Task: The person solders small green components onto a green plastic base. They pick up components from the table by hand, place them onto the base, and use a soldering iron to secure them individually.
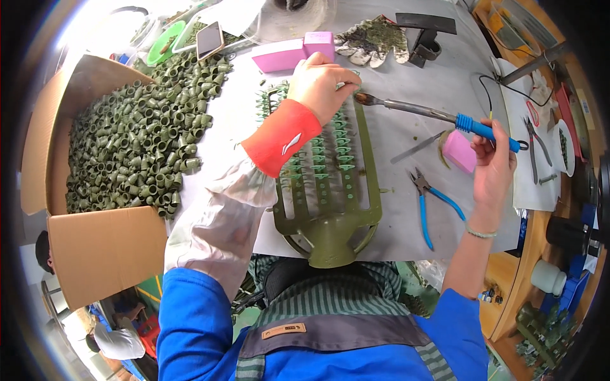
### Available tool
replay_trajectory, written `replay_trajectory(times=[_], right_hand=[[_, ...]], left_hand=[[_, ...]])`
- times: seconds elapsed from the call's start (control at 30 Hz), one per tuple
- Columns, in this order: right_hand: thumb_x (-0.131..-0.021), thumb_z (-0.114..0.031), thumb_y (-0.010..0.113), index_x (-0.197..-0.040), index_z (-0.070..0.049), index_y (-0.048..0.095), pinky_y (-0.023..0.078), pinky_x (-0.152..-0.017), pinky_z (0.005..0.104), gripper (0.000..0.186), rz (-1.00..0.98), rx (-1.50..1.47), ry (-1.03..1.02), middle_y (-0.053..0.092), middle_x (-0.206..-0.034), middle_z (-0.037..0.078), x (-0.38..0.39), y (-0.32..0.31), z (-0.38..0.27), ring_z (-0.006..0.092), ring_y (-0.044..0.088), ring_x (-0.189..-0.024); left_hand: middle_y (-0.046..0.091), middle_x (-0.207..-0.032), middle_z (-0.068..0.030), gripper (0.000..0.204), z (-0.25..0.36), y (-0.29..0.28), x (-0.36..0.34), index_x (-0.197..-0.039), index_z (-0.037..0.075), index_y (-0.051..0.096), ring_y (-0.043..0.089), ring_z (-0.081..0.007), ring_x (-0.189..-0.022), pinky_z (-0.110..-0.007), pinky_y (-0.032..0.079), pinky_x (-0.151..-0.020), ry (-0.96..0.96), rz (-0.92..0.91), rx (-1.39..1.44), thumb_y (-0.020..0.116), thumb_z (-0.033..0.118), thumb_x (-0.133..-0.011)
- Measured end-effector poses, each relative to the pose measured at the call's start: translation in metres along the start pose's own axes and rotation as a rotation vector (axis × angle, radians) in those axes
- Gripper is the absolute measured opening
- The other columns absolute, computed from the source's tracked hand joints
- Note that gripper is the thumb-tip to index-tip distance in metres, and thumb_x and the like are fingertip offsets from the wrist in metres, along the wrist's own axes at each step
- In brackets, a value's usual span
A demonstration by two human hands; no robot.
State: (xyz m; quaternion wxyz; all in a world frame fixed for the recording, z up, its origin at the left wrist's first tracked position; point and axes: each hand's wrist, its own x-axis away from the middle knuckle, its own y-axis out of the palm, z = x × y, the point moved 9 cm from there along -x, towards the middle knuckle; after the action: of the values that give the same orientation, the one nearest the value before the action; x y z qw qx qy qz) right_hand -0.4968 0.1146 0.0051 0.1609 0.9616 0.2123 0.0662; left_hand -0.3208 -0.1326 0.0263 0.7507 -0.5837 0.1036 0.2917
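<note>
My left hand (321,87), with a red wristband, hangs over the far part of an olive-green plastic rack (330,232). Its thumb and fingertips are pinched together at the far right corner; what they hold is too small to make out. Rows of small light-green clip-like parts (318,153) line the rack's bars. My right hand (494,166) grips a soldering iron (473,125) by its blue handle. The iron's dark, browned tip points left, close to my left fingertips and beside the rack's far right edge.
Blue-handled cutting pliers (422,197), a thin metal strip (416,147) and a pink block (459,152) lie right of the rack. Left, a cardboard box (105,247) spills many olive-green fittings (143,140). Pink blocks (279,56), a stained glove (375,43) and a phone (210,40) lie beyond.
</note>
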Motion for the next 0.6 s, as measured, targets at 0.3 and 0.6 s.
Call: replay_trajectory(times=[0.3,0.6], right_hand=[[-0.087,-0.020,0.063,-0.090,0.004,0.066,0.052,-0.065,0.0234,0.024,0.001,0.028,-0.058,0.063,-0.072,0.006,-0.002,0.003,-0.006,0.0105,0.060,-0.062],[-0.090,-0.022,0.061,-0.096,0.004,0.063,0.044,-0.061,0.0188,0.027,0.105,0.002,-0.042,0.060,-0.076,0.004,0.006,-0.034,-0.021,0.0080,0.053,-0.064]], left_hand=[[0.069,-0.085,0.0022,0.013,0.001,0.012,-0.003,-0.087,0.015,0.073,0.056,-0.0205,-0.088,-0.034,0.046,-0.083,0.016,-0.023,-0.064,0.072,0.017,-0.074],[0.065,-0.083,-0.0027,0.013,-0.075,-0.083,0.025,-0.097,0.005,0.065,0.056,-0.0091,-0.072,-0.025,0.047,-0.067,-0.281,0.063,0.339,0.065,0.010,-0.085]])
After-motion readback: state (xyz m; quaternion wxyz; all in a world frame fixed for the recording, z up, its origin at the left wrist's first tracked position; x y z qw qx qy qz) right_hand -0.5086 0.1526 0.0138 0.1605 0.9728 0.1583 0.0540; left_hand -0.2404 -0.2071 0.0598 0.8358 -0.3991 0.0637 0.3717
